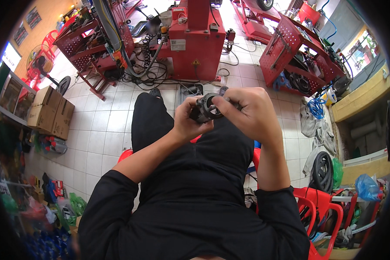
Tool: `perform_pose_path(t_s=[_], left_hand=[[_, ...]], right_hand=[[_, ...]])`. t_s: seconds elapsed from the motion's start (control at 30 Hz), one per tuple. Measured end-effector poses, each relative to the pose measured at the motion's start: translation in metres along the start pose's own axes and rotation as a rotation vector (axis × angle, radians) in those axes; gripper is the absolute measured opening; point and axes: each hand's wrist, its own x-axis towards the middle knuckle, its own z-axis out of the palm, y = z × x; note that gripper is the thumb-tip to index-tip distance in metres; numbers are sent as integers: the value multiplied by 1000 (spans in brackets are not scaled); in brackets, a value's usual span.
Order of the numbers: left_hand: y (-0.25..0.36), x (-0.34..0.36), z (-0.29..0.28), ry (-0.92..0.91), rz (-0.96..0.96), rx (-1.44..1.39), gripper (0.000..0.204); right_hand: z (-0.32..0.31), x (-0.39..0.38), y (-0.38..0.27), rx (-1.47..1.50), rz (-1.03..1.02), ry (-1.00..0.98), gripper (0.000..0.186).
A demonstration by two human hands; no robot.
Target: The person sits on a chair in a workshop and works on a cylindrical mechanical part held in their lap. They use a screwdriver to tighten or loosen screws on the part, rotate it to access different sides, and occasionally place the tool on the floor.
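A dark metal part with a round, open ring end (206,102) is held over my lap. My left hand (188,120) is closed round its left side and underside. My right hand (245,110) grips it from the right, the thumb at the ring's opening and the fingers curled behind, partly hidden. Just beyond the part, a grey tray (183,92) with small dark items lies on the floor between my feet.
A red machine (195,47) with hoses and cables stands ahead. Red tool carts (297,56) flank it. Cardboard boxes (47,110) are at left; a black tyre (322,171), a red chair (333,212) and grey cloths (310,125) are at right. Tiled floor (93,130) surrounds me.
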Motion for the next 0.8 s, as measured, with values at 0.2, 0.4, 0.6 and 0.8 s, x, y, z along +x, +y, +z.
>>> perform_pose_path(t_s=[0.2,0.4,0.6,0.8], left_hand=[[19,15,1,23,21,-103,57],[20,23,-15,-258,29,350,63],[36,31,-14,-272,-153,263,57],[15,21,-23,-364,-189,-187,50]], right_hand=[[4,-2,-2,-52,-83,39,29],[5,-1,-3,-103,-66,20,31],[3,-2,1,-40,-91,12,26],[5,-1,-3,-78,-97,9,29]])
